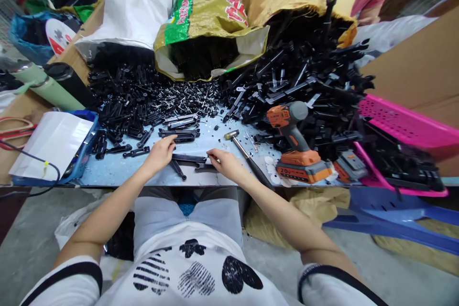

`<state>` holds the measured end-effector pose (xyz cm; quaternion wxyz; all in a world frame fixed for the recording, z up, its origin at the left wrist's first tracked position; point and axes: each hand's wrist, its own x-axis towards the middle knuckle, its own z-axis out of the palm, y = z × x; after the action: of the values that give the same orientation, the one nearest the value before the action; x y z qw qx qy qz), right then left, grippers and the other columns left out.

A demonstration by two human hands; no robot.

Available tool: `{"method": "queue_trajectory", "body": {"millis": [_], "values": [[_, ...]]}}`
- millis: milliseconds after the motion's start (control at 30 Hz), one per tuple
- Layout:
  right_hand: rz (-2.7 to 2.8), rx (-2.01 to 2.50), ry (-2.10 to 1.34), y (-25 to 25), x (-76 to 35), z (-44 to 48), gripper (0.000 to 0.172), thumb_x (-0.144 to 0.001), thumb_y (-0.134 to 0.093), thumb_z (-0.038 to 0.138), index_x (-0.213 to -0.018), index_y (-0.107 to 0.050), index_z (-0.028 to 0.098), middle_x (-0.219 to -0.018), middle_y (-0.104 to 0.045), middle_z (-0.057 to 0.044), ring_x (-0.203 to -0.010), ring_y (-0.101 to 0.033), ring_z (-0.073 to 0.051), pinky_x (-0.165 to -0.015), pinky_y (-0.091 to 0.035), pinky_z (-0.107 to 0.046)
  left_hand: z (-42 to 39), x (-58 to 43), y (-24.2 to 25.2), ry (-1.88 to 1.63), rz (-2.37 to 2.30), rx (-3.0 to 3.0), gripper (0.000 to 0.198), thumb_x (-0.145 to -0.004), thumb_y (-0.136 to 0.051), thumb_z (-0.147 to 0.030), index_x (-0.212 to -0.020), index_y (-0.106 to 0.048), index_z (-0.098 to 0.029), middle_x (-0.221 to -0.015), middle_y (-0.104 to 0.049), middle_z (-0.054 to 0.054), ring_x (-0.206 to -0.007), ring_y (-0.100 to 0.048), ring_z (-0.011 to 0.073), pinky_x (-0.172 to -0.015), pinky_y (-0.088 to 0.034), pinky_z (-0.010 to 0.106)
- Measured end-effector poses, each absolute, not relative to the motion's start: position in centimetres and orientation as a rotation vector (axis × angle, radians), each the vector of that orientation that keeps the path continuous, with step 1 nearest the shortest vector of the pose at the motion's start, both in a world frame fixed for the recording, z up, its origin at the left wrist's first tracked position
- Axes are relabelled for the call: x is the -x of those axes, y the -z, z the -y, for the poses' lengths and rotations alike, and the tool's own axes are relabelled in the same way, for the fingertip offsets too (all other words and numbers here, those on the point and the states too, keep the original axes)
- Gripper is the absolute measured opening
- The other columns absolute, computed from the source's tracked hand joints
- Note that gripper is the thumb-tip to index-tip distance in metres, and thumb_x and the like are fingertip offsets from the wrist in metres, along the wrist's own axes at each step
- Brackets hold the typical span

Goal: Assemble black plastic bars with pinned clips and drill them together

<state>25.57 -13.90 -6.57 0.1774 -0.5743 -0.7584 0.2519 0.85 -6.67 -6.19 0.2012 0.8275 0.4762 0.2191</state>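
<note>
Low room lies along the near counter [114, 170] edge, between the blue basket [81, 162] and the left hand [164, 150]. Between the hands, a black strip [190, 158] crosses the gap at counter level; above it the way is open. Right of the right hand [226, 163], the hammer [251, 158] lies slantwise and the drill [299, 146] stands upright, leaving a narrow passage between them. Farther right, the pink basket [405, 114] walls off that side. Rearward, the heaped parts [125, 88] and sagging bags [211, 7] block any low reach.
</note>
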Motion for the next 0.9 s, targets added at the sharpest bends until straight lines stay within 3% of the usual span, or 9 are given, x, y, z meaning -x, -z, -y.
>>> {"method": "queue_trajectory", "body": {"millis": [200,467,633,800,900], "values": [[2.697,1.606,-0.362,4.3,-23.7,13.9,0.02,-0.086,-0.043,0.003,-0.095,-0.056,0.015,-0.095,-0.063,-0.01,-0.088,-0.057,-0.018,-0.075,-0.04,-0.025,7.2,1.3,5.8,-0.219,-1.305,-2.469,0.038,-0.084,-0.039,-0.012,-0.119,-0.054,-0.015,-0.091,-0.067,0.008,-0.084,-0.063,0.0201,-0.078,-0.048,0.03],[2.633,1.551,-0.383,5.0,-23.8,14.0,0.02,-0.09,-0.04,0.008,-0.104,-0.054,0.014,-0.102,-0.064,-0.01,-0.093,-0.061,-0.019,-0.077,-0.044,-0.026,7.2,-0.7,4.1,-0.031,-1.183,-2.769,0.04,-0.078,-0.037,0.003,-0.107,-0.056,-0.017,-0.085,-0.063,0.008,-0.089,-0.059,0.0228,-0.076,-0.046,0.031],[2.421,1.553,-0.393,6.2,-24.5,14.8,0.026,-0.096,-0.035,0.022,-0.114,-0.054,0.018,-0.129,-0.055,-0.01,-0.1,-0.063,-0.019,-0.082,-0.049,-0.03,8.4,0.0,6.5,-0.318,-1.332,-2.735,0.014,-0.088,-0.05,-0.02,-0.094,-0.061,-0.014,-0.085,-0.066,0.01,-0.083,-0.063,0.0232,-0.076,-0.05,0.034],[2.305,1.404,-0.373,8.7,-25.4,15.0,0.03,-0.096,-0.036,0.025,-0.119,-0.056,0.02,-0.126,-0.058,-0.008,-0.107,-0.061,-0.017,-0.089,-0.051,-0.029,9.5,0.9,10.6,-0.917,-1.21,-2.673,0.023,-0.094,-0.044,-0.027,-0.097,-0.063,-0.015,-0.09,-0.071,0.009,-0.085,-0.067,0.0187,-0.081,-0.054,0.033],[2.24,1.297,-0.322,9.9,-25.6,15.0,0.031,-0.096,-0.039,0.025,-0.122,-0.055,0.021,-0.121,-0.061,-0.008,-0.107,-0.061,-0.017,-0.091,-0.051,-0.03,9.0,0.6,12.0,-1.098,-1.082,-2.659,0.024,-0.094,-0.044,-0.025,-0.103,-0.063,-0.014,-0.098,-0.071,0.01,-0.09,-0.067,0.0186,-0.084,-0.055,0.033]]}}
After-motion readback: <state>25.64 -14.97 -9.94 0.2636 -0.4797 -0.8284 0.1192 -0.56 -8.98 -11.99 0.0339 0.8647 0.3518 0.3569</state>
